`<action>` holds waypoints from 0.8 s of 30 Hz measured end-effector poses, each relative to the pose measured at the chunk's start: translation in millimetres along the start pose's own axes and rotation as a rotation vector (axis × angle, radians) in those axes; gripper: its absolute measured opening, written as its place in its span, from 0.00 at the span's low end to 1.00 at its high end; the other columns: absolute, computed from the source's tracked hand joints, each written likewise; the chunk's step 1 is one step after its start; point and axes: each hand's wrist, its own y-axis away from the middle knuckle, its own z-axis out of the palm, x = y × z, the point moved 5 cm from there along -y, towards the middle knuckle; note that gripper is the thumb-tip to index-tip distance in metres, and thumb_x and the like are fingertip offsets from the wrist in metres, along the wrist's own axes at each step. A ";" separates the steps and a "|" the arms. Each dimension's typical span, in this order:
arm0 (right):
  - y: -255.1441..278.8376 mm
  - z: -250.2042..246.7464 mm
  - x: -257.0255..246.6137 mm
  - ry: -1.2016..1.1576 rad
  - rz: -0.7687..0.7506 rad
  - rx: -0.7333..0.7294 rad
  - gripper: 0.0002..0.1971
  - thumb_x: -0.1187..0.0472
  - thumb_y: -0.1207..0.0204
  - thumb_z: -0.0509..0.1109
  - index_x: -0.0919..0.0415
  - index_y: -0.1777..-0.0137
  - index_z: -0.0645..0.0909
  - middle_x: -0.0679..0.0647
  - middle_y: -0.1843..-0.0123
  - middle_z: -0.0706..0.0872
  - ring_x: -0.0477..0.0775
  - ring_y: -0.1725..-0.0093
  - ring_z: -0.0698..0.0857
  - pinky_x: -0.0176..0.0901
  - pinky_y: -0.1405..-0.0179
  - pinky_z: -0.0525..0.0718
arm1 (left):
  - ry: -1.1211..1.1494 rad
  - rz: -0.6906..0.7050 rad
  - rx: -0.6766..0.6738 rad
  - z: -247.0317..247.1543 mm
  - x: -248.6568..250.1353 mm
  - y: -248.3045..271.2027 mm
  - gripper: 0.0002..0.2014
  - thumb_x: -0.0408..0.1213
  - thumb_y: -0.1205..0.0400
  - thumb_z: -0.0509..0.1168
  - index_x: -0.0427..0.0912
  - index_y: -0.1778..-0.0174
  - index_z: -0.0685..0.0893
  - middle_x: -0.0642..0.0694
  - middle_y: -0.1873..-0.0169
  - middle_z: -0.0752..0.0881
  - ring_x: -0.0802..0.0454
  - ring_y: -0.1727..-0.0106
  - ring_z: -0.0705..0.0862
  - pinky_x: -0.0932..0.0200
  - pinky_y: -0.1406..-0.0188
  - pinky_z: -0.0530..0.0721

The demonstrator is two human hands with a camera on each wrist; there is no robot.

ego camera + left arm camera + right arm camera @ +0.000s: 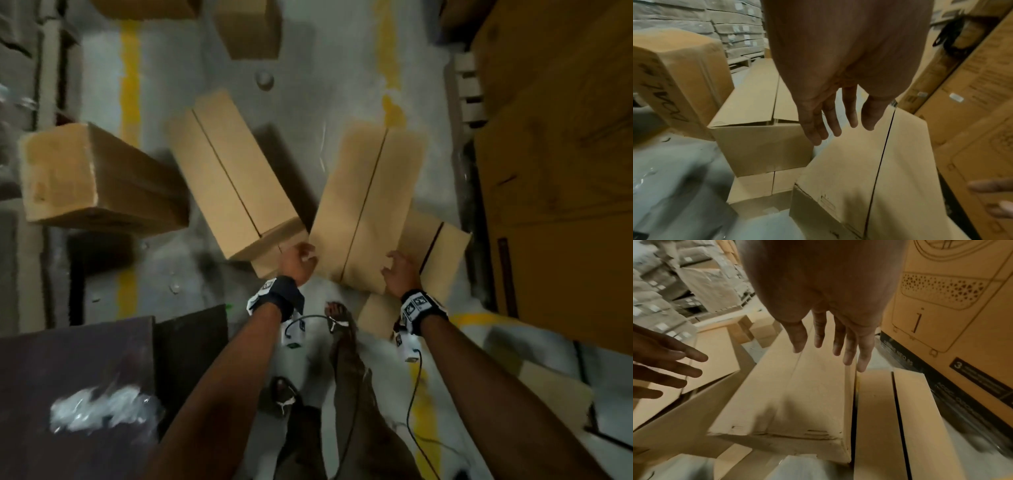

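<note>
A long plain cardboard box (366, 205) lies tilted on the floor, its near end resting over a second flat box (442, 253). My left hand (298, 260) is at this box's near left corner and my right hand (400, 270) is over its near right end. In the left wrist view my left hand (838, 126) hovers with straight, spread fingers above the box (869, 170), holding nothing. In the right wrist view my right hand (828, 350) is likewise spread just above the box (797, 394). Beside it the lower box (900, 418) shows its seam.
Another long box (233, 171) lies to the left on a lower box (764, 183). A chunky box (89, 178) sits further left. Tall printed cartons (555, 154) wall the right side. A dark board (75, 370) with plastic wrap (102, 407) lies near left. My sandalled foot (337, 318) stands below the box.
</note>
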 end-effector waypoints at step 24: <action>-102.5 21.5 23.5 -0.217 0.117 0.033 0.29 0.59 0.22 0.78 0.54 0.23 0.74 0.65 0.23 0.70 0.68 0.26 0.76 0.50 0.26 0.76 | 0.005 -0.084 -0.176 61.0 -16.0 -128.2 0.39 0.33 0.21 0.75 0.56 0.18 0.62 0.37 0.27 0.75 0.36 0.33 0.81 0.39 0.37 0.87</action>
